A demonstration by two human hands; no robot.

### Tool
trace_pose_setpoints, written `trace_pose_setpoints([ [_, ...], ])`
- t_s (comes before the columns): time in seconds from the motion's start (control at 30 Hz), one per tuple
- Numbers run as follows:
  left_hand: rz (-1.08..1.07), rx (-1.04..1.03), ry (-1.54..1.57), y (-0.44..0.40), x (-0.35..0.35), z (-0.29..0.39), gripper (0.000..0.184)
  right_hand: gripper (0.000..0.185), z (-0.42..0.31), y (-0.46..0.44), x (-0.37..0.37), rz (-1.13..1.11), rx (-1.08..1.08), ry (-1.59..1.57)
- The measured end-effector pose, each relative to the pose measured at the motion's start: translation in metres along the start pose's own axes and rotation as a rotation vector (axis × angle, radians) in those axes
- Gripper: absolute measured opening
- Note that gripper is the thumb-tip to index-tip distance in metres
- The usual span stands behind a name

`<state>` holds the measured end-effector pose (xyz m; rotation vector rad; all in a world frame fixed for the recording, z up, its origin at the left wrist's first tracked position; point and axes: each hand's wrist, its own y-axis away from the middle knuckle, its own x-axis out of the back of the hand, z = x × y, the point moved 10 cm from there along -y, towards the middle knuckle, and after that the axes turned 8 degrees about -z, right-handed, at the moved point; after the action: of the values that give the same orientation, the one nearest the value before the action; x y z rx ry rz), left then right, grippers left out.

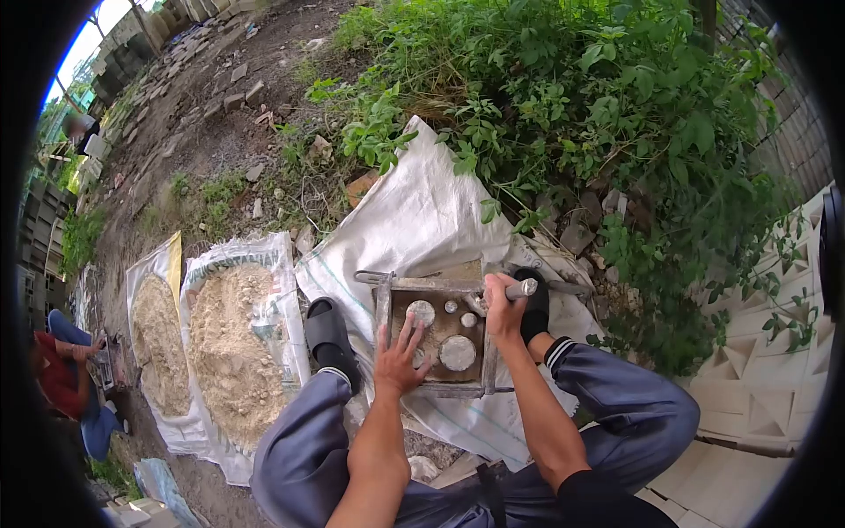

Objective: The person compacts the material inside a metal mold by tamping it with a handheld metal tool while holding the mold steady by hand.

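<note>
A square frame (384, 304) with long side bars lies on a white woven sack between my feet. Brown sand (444, 327) fills it. Several round whitish-grey pieces sit in the sand, the largest a disc (458, 353) near the lower right corner. My left hand (400, 359) is spread over the frame's left side, fingertips beside another round piece (421, 311); whether they press on it I cannot tell. At the frame's right side, my right hand (503, 310) is wrapped round a grey rod-like tool (525, 288), whose lower end is partly hidden.
Sacks with heaps of pale powder (233, 330) lie to the left. Green plants (563, 114) and rubble border the far side. Carved pale blocks (766, 387) stand at right. One person (66, 378) sits at far left; another (84, 132) is farther back.
</note>
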<state>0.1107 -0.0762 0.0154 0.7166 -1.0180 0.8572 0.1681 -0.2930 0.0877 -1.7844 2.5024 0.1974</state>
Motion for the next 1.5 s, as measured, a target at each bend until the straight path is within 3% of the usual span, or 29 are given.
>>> trace_pose_setpoints([
  [0.07, -0.011, 0.004, 0.001, 0.003, -0.003, 0.001, 0.080, 0.032, -0.016, 0.006, -0.003, 0.044, 0.020, 0.003],
  [0.13, -0.058, 0.014, 0.040, 0.003, -0.006, -0.001, 0.079, 0.034, -0.074, 0.022, -0.022, -0.043, 0.482, 0.153],
  [0.17, -0.064, 0.017, 0.039, 0.007, -0.007, -0.002, 0.079, 0.035, -0.061, 0.023, -0.019, -0.071, 0.524, 0.148],
  [0.27, -0.031, 0.006, 0.017, 0.003, -0.004, 0.001, 0.079, 0.032, -0.024, 0.002, -0.019, -0.184, 0.465, 0.298],
  [0.33, -0.006, -0.010, -0.002, 0.004, -0.004, 0.001, 0.080, 0.032, -0.037, 0.002, -0.021, -0.180, 0.352, 0.231],
  [0.4, -0.018, -0.002, 0.005, -0.001, -0.005, 0.000, 0.080, 0.031, -0.066, 0.010, -0.021, -0.139, 0.462, 0.153],
  [0.47, -0.047, 0.015, 0.014, 0.005, -0.007, -0.003, 0.080, 0.031, -0.051, 0.012, -0.021, -0.144, 0.519, 0.149],
  [0.67, 0.038, -0.018, -0.057, 0.000, -0.002, 0.000, 0.081, 0.030, -0.029, -0.013, -0.028, -0.243, 0.327, 0.193],
  [0.73, -0.063, 0.022, -0.007, 0.002, -0.008, -0.003, 0.081, 0.031, -0.072, -0.002, -0.037, -0.282, 0.503, 0.158],
  [0.8, -0.082, 0.029, -0.004, 0.008, -0.010, -0.004, 0.081, 0.030, -0.030, -0.010, -0.028, -0.282, 0.346, 0.153],
  [0.87, -0.065, 0.024, -0.003, -0.001, -0.008, -0.002, 0.081, 0.030, -0.007, -0.024, -0.030, -0.352, 0.375, 0.139],
  [0.9, -0.026, 0.015, -0.045, 0.000, -0.006, -0.002, 0.081, 0.029, -0.005, -0.030, -0.033, -0.320, 0.224, 0.086],
  [1.0, 0.014, -0.012, -0.075, 0.000, -0.006, 0.001, 0.081, 0.029, -0.022, -0.026, -0.032, -0.278, 0.222, 0.041],
  [1.03, 0.013, -0.010, -0.067, 0.003, -0.005, -0.001, 0.081, 0.029, -0.042, -0.019, -0.034, -0.335, 0.355, 0.061],
  [1.17, -0.063, 0.025, -0.006, 0.002, -0.007, -0.002, 0.082, 0.031, 0.000, -0.018, -0.026, -0.262, 0.256, 0.035],
  [1.23, -0.039, 0.010, -0.008, 0.004, -0.009, -0.002, 0.082, 0.032, 0.000, -0.027, -0.039, -0.340, 0.227, 0.107],
  [1.4, -0.076, 0.031, -0.017, 0.002, -0.011, -0.005, 0.083, 0.028, -0.042, -0.011, -0.050, -0.289, 0.368, 0.110],
  [1.5, -0.051, 0.021, 0.013, 0.002, -0.006, -0.005, 0.081, 0.027, -0.011, -0.019, -0.060, -0.374, 0.357, 0.132],
])
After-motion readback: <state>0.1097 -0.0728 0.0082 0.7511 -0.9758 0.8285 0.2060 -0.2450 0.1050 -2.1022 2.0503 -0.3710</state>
